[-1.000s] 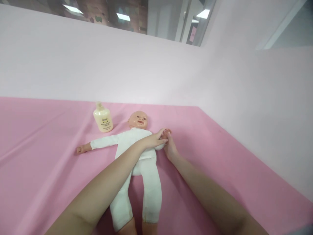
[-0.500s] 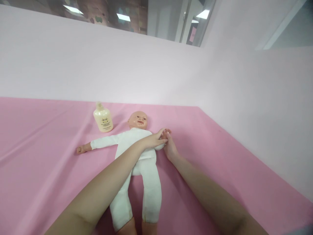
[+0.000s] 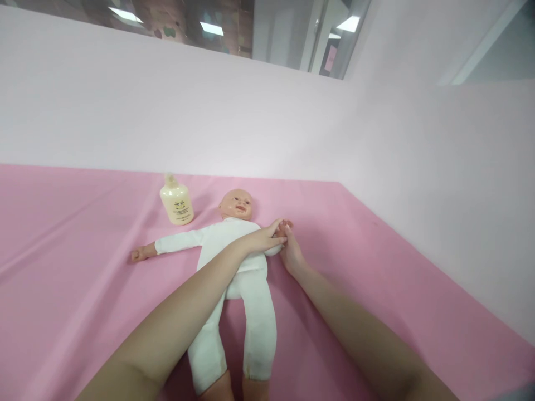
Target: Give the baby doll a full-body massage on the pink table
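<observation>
A baby doll point(image 3: 234, 236) with a white cloth body lies face up, its head toward the wall. My left hand point(image 3: 267, 238) reaches across the doll's chest and is closed around the doll's hand point(image 3: 286, 225) on the right side. From the other side, my right hand point(image 3: 291, 252) grips the same small hand, its thumb pressed on the palm. Most of that doll hand is hidden by my fingers. The doll's other arm point(image 3: 178, 241) stretches out to the left on the cloth.
A pale yellow pump bottle point(image 3: 178, 205) stands left of the doll's head. Pink cloth point(image 3: 83, 223) covers the table, with folds on the left. White walls point(image 3: 167, 111) rise behind and on the right, with a window point(image 3: 284, 33) above.
</observation>
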The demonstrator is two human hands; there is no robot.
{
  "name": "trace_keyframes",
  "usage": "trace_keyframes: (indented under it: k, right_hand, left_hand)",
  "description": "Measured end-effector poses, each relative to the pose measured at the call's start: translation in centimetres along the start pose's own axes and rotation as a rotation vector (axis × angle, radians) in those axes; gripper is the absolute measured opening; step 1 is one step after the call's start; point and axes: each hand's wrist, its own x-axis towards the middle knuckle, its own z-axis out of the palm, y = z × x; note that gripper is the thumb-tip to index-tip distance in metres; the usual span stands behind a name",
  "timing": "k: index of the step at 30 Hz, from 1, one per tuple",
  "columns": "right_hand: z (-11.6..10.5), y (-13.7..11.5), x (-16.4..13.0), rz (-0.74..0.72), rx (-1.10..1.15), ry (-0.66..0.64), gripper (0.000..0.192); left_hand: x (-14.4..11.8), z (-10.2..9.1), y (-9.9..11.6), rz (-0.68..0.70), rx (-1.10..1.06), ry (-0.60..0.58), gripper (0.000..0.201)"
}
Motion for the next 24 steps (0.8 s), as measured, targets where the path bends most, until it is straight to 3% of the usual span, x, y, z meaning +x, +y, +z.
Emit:
trace_keyframes:
  k: [24]
  right_hand:
    - [0.14,0.14,0.12,0.002,0.018,0.017,0.043]
  left_hand:
    - [-0.43,-0.16,0.93,-0.009,0.023,-0.020,0.069]
